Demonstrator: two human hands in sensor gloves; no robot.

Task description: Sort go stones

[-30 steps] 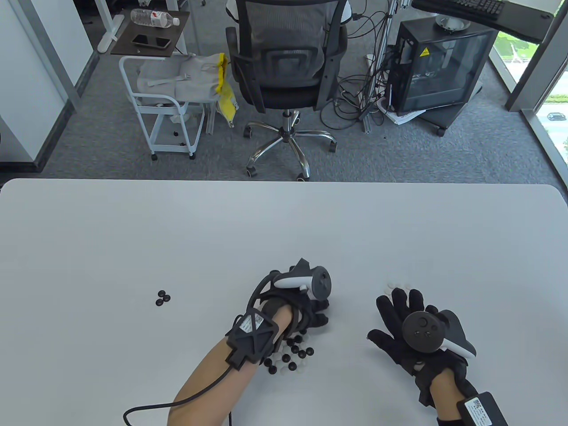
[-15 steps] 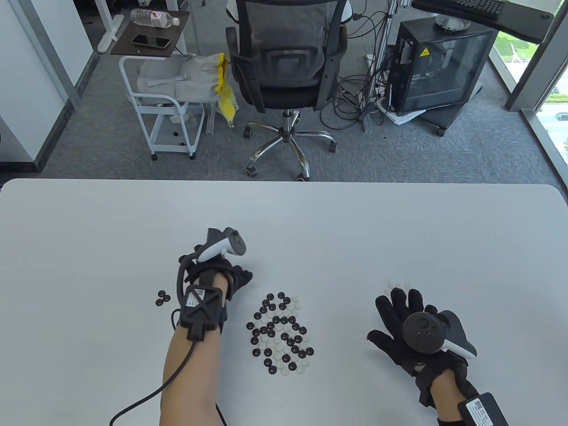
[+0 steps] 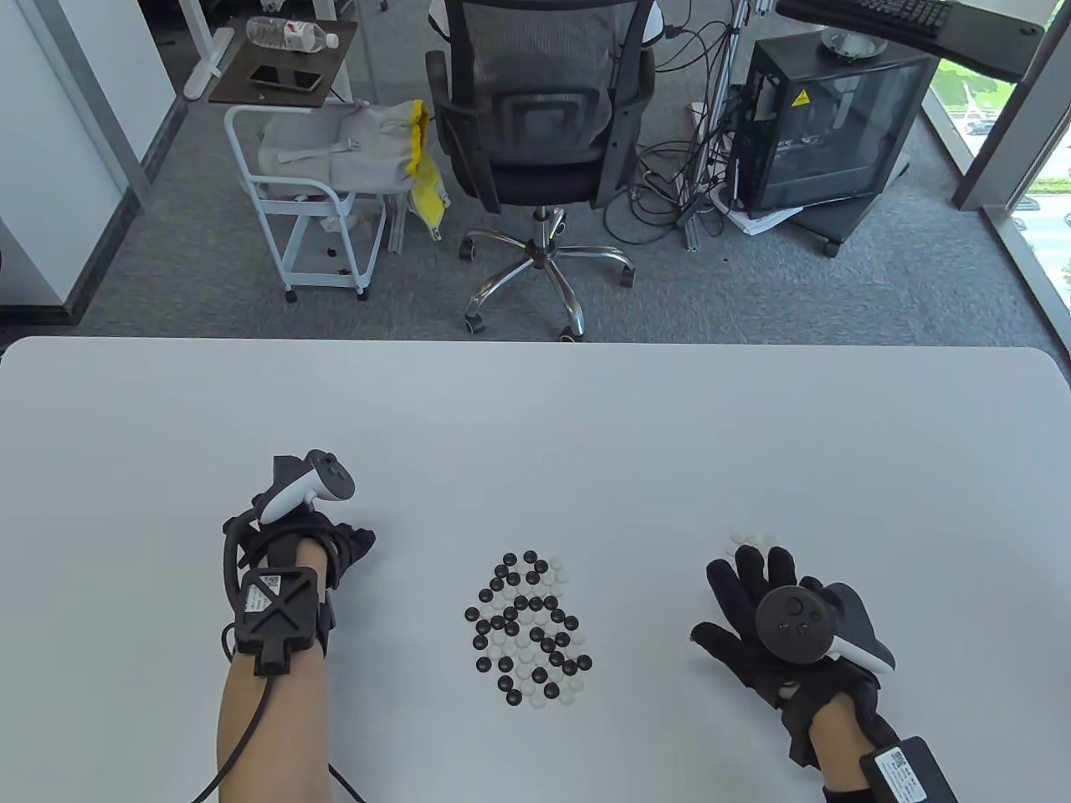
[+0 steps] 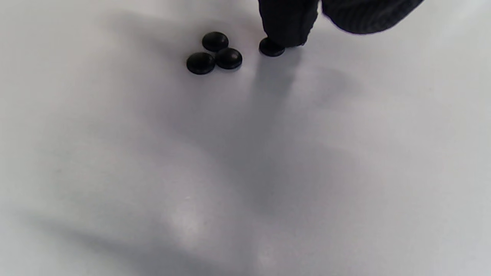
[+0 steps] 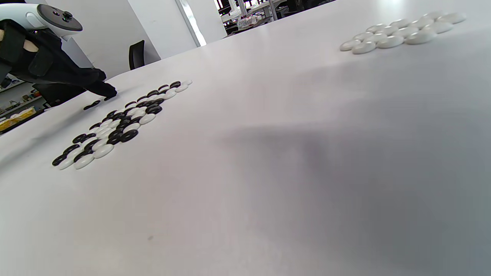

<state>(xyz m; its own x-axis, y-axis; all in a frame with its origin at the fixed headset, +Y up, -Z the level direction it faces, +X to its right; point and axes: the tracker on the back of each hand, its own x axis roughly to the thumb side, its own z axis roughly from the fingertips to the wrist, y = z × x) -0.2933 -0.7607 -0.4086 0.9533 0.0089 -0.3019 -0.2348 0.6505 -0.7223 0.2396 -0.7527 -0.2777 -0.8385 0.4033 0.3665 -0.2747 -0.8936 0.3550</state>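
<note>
A mixed pile of black and white Go stones (image 3: 527,627) lies on the white table (image 3: 535,435). My left hand (image 3: 361,539) is to its left, over the small black group. In the left wrist view its fingers (image 4: 287,23) hold a black stone (image 4: 271,48) down on the table, just right of three black stones (image 4: 215,53). My right hand (image 3: 757,573) lies flat with fingers spread and holds nothing. A cluster of white stones (image 3: 747,539) sits just beyond its fingertips. The right wrist view shows that white cluster (image 5: 399,32), the pile (image 5: 115,126) and the left hand (image 5: 101,89).
An office chair (image 3: 535,125), a white cart (image 3: 310,209) and a computer case (image 3: 828,125) stand on the floor beyond the table's far edge. A cable (image 3: 251,728) trails from my left wrist towards the near edge.
My left hand has left the mixed pile and swung left to the black group, uncovering the pile and hiding the three black stones in the table view. The right hand has stayed still.
</note>
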